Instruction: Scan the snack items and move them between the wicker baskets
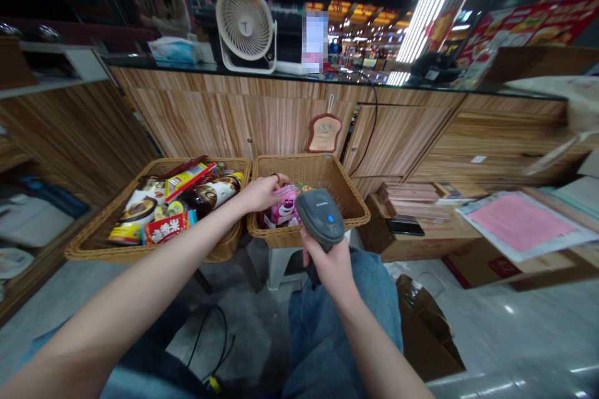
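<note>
My right hand (327,262) grips a grey barcode scanner (321,217) by its handle, held above my right knee and pointing toward the right wicker basket (349,196). My left hand (262,192) reaches into that basket, fingers curled on a pink packaged item (286,206) with a cartoon bear face. Other small packets lie under it, partly hidden by the scanner. The left wicker basket (93,240) beside it is full of snack packets and bottles (173,202).
A wooden counter (281,118) runs behind the baskets with a white fan (246,28), a monitor and a tissue box on top. Cardboard boxes (416,230) and pink papers (521,221) lie to the right. A person sits behind the counter at top left. A black cable trails on the floor.
</note>
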Tool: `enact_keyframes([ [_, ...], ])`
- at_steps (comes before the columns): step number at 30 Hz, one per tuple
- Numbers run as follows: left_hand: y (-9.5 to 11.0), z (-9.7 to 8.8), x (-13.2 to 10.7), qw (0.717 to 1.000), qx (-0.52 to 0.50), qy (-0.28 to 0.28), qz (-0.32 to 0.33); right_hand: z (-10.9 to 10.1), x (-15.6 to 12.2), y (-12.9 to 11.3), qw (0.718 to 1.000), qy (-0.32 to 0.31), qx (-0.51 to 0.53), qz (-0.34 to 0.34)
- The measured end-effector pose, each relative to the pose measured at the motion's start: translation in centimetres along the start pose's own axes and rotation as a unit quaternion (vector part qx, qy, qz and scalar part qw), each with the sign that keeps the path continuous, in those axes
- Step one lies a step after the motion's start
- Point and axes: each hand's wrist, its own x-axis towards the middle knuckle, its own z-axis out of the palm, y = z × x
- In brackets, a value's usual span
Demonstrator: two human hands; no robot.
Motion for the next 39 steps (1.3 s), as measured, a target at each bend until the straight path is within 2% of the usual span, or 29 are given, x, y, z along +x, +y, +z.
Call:
enact_keyframes([
  [2,-1.0,-0.6,-0.8,0.993,-0.085,0.084,-0.008,0.0,0.0,0.0,1.000,-0.007,-0.001,-0.003],
  [4,-2.2,-1.3,-1.8,0.971,-0.167,0.170,-0.027,0.1,0.1,-0.1,1.000,-0.012,-0.004,-0.005],
  [7,-3.7,-2.1,-3.7,0.947,-0.216,0.232,-0.060,0.1,0.1,-0.1,1.000,-0.014,-0.014,-0.008],
  [10,-4.7,-2.5,-6.0,0.952,-0.178,0.240,-0.073,0.3,0.0,0.0,1.000,-0.022,-0.020,0.000],
  [14,-5.4,-2.0,-8.7,0.964,-0.043,0.251,-0.080,0.5,-0.1,0.2,0.999,-0.030,-0.023,0.006],
  [18,-5.9,-1.0,-10.3,0.957,0.095,0.262,-0.080,0.6,-0.1,0.2,0.999,-0.037,-0.027,0.004],
  [22,-6.3,-1.0,-10.3,0.962,0.123,0.241,-0.042,0.8,-0.1,0.0,0.999,-0.046,-0.026,0.002],
  [27,-6.6,-2.6,-8.7,0.981,0.074,0.133,-0.117,1.1,-0.1,-0.1,0.999,-0.043,-0.018,0.001],
  [30,-6.4,-3.5,-8.1,0.987,0.057,0.115,-0.096,1.2,-0.1,0.2,0.999,-0.041,-0.021,0.009],
  [33,-5.9,-3.6,-8.2,0.988,0.053,0.147,-0.021,1.2,-0.1,0.4,0.999,-0.038,-0.022,0.015],
  [37,-5.5,-2.7,-9.1,0.954,0.103,0.276,0.054,1.1,-0.2,0.4,0.999,-0.040,-0.024,0.005],
  [39,-5.7,-2.2,-9.6,0.940,0.122,0.310,0.076,1.1,-0.2,0.3,0.999,-0.044,-0.026,0.001],
])
